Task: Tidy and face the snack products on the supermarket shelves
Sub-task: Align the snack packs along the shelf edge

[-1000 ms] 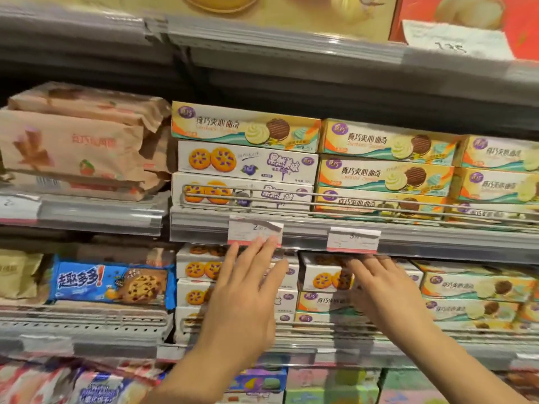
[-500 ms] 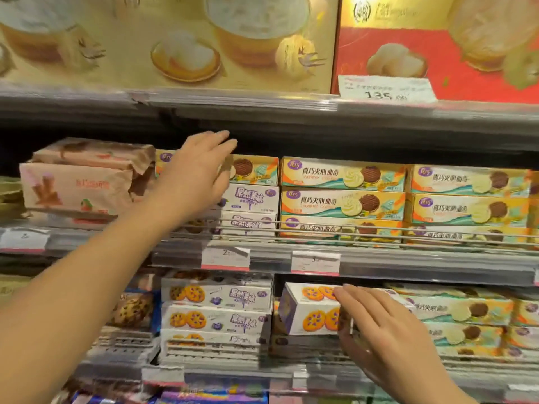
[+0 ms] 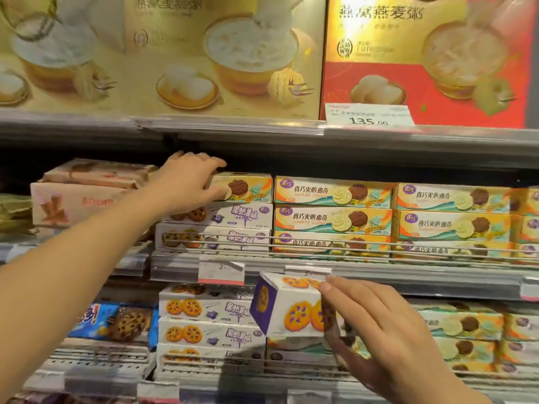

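Gold cartons [image 3: 163,53] fill the top shelf; stacked biscuit boxes [image 3: 332,217] line the middle shelf [image 3: 379,271]. The left hand [image 3: 186,182] grips the yellow box [image 3: 242,188] topping the left stack; the right hand [image 3: 376,330] clamps a white box [image 3: 288,304], held clear of the lower shelf, purple end leftward.

- The left hand [image 3: 189,182] grips the left end of the yellow biscuit box [image 3: 242,188] topping a stack.
- Below and to its right, the right hand [image 3: 376,325] holds a white biscuit box [image 3: 288,307], its purple end turned leftward, in front of the shelf edge [image 3: 408,275].
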Action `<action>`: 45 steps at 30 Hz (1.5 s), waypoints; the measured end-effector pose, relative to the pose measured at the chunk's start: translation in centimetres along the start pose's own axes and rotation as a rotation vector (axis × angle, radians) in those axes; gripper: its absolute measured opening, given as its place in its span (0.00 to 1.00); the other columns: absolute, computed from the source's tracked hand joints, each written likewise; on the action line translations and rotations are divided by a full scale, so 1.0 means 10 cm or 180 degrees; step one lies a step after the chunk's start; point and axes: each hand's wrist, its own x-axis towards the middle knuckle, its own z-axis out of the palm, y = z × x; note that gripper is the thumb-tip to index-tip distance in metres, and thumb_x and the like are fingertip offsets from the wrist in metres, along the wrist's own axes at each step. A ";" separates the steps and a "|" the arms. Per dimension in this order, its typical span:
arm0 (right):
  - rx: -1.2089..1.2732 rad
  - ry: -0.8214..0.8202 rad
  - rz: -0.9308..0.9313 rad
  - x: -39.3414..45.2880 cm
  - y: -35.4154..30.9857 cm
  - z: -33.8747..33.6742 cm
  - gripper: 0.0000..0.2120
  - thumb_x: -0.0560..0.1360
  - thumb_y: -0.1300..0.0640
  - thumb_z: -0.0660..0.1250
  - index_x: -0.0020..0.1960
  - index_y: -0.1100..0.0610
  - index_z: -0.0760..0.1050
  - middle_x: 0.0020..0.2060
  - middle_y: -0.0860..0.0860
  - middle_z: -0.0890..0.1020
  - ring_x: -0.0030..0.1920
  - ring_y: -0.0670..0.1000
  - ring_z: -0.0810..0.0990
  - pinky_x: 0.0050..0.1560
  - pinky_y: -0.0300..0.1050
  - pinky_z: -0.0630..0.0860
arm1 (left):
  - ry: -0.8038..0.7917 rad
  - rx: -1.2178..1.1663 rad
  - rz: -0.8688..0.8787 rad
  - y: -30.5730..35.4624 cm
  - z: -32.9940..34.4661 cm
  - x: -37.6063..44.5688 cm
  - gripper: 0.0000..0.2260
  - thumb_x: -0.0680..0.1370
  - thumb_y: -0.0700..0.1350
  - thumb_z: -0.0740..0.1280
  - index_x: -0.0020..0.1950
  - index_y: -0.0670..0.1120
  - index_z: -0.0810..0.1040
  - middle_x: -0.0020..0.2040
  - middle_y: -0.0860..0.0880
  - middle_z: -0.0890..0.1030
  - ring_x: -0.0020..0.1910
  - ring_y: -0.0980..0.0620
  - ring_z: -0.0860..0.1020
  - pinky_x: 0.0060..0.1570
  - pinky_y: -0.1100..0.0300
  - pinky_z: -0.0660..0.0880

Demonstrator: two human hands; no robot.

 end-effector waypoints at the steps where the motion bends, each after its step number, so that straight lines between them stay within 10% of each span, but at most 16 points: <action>1: 0.0027 0.0065 -0.0064 0.04 -0.01 -0.01 0.20 0.77 0.53 0.71 0.67 0.57 0.80 0.62 0.53 0.83 0.56 0.57 0.84 0.51 0.53 0.80 | -0.0010 0.0010 0.0009 0.00 -0.04 -0.01 0.32 0.78 0.64 0.65 0.78 0.50 0.67 0.69 0.44 0.75 0.67 0.42 0.74 0.71 0.44 0.67; 10: 0.0092 0.0579 -0.0080 0.46 0.03 -0.12 0.27 0.76 0.55 0.68 0.73 0.60 0.69 0.67 0.53 0.78 0.66 0.54 0.77 0.65 0.51 0.73 | 0.0474 -0.0296 -0.0630 -0.19 -0.53 -0.82 0.29 0.73 0.69 0.67 0.68 0.53 0.74 0.54 0.53 0.71 0.47 0.53 0.73 0.44 0.52 0.71; 16: -0.0631 0.0740 0.0049 1.06 0.11 -0.20 0.23 0.78 0.56 0.66 0.72 0.62 0.74 0.65 0.58 0.80 0.59 0.63 0.81 0.56 0.60 0.73 | 0.0513 -0.0505 -0.0281 -0.21 0.04 -1.75 0.25 0.72 0.69 0.62 0.61 0.54 0.74 0.56 0.56 0.72 0.53 0.53 0.73 0.44 0.56 0.73; 20: -0.0894 0.0552 0.0060 1.74 0.09 0.10 0.23 0.77 0.55 0.66 0.72 0.59 0.75 0.64 0.57 0.81 0.57 0.64 0.80 0.54 0.60 0.72 | 0.0236 -0.0529 0.0152 -0.07 0.39 -1.84 0.27 0.76 0.70 0.61 0.65 0.51 0.75 0.71 0.51 0.73 0.69 0.50 0.70 0.63 0.56 0.71; 23: -0.0758 0.0144 -0.0294 2.23 -0.11 0.54 0.24 0.76 0.53 0.66 0.71 0.55 0.74 0.64 0.54 0.82 0.56 0.62 0.81 0.54 0.57 0.72 | -0.0028 -0.0953 0.0301 0.00 0.62 -1.81 0.31 0.77 0.74 0.57 0.69 0.54 0.72 0.81 0.56 0.55 0.81 0.55 0.52 0.78 0.60 0.50; 25: -0.0554 -0.0047 -0.0418 2.48 -0.30 0.79 0.24 0.75 0.52 0.67 0.71 0.54 0.74 0.63 0.54 0.82 0.55 0.62 0.81 0.52 0.57 0.74 | -0.0034 -0.1065 0.0256 0.05 0.75 -1.77 0.28 0.77 0.73 0.58 0.65 0.53 0.73 0.78 0.54 0.65 0.78 0.51 0.61 0.76 0.57 0.60; 29: -0.0482 -0.0148 -0.0524 2.72 -0.61 1.16 0.22 0.77 0.52 0.67 0.71 0.55 0.73 0.62 0.55 0.81 0.54 0.62 0.82 0.49 0.58 0.78 | 0.0378 -0.1137 0.0026 -0.03 0.91 -1.74 0.20 0.75 0.70 0.64 0.54 0.56 0.70 0.47 0.59 0.72 0.47 0.54 0.73 0.41 0.58 0.70; 37: -0.1050 -0.0556 -0.0181 2.77 -0.46 1.62 0.25 0.74 0.54 0.74 0.69 0.55 0.71 0.57 0.54 0.81 0.53 0.60 0.81 0.48 0.56 0.76 | 0.0431 -0.0504 0.0103 -0.12 1.04 -1.70 0.38 0.75 0.73 0.59 0.72 0.45 0.74 0.68 0.48 0.80 0.63 0.48 0.80 0.65 0.49 0.74; 45: -0.0857 -0.0875 0.0287 2.69 -0.27 1.64 0.21 0.77 0.54 0.68 0.70 0.53 0.72 0.61 0.53 0.81 0.58 0.61 0.80 0.54 0.54 0.74 | 0.0544 -0.0462 0.0164 -0.06 0.84 -1.66 0.35 0.71 0.69 0.62 0.66 0.44 0.78 0.59 0.50 0.84 0.52 0.50 0.84 0.49 0.56 0.81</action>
